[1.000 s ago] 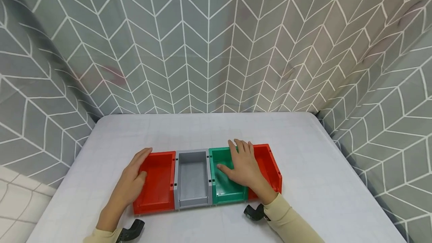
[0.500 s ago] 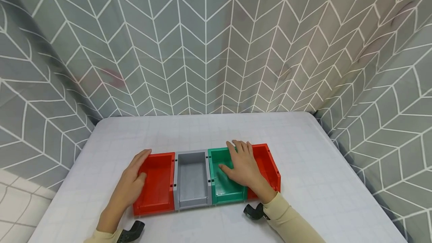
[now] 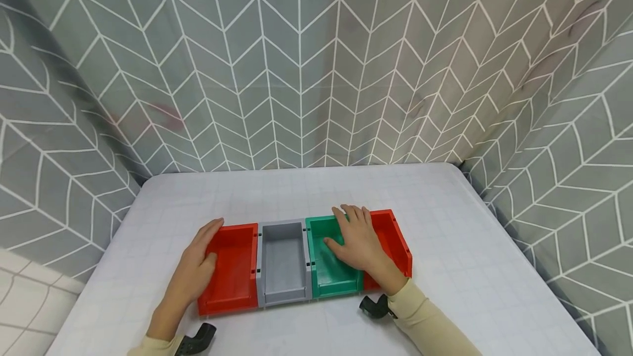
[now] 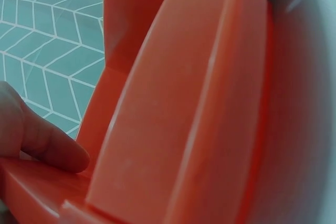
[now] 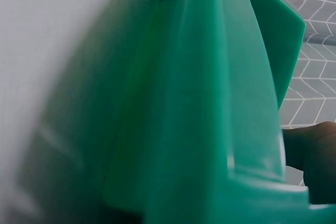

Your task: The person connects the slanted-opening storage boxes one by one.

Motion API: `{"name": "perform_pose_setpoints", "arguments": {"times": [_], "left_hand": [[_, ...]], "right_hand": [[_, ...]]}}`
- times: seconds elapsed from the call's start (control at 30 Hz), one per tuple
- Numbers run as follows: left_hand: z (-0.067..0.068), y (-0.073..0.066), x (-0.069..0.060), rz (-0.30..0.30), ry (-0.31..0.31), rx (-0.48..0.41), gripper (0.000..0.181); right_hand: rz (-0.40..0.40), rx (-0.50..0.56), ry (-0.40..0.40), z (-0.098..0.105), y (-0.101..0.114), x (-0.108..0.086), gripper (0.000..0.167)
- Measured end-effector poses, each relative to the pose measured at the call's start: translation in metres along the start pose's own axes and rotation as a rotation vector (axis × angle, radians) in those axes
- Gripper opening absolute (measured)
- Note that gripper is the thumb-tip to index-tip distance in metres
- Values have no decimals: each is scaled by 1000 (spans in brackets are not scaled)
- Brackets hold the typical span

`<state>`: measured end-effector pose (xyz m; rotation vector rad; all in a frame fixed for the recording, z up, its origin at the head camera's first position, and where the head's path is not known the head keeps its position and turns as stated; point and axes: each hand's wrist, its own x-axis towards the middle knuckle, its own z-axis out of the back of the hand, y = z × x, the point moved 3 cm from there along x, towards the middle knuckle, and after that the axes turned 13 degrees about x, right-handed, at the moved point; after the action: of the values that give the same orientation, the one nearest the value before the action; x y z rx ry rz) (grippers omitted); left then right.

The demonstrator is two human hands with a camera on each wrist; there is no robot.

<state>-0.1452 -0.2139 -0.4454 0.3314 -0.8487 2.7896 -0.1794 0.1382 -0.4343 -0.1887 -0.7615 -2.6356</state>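
Note:
In the head view, several open bins stand joined in a row: a red bin (image 3: 234, 268), a grey bin (image 3: 284, 262), a green bin (image 3: 333, 276) and another red bin (image 3: 393, 240). My left hand (image 3: 193, 268) holds the leftmost bin's side wall, fingers along the outside and thumb over the rim; the thumb also touches the red plastic in the left wrist view. Across the wall between the green bin and the right red one lies my right hand (image 3: 358, 240), fingers spread toward the back rim, thumb extended over the green bin. Its palm contact is hidden.
The bins stand on a table with a white cloth (image 3: 470, 268). Grey patterned curtains (image 3: 301, 70) hang behind and at both sides. A black wrist camera (image 3: 376, 306) sits by the right cuff, and another black camera (image 3: 198, 339) by the left cuff.
Both hands keep their places on the bins. The head view has shifted slightly, and the right thumb has drawn a little toward the palm.

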Motion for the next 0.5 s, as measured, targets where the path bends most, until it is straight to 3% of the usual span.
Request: {"name": "perform_pose_setpoints", "arguments": {"times": [0.5], "left_hand": [[-7,-6,6,11,-20,-17,71]], "right_hand": [[-18,9,-13,4,-12,2,72]]}}
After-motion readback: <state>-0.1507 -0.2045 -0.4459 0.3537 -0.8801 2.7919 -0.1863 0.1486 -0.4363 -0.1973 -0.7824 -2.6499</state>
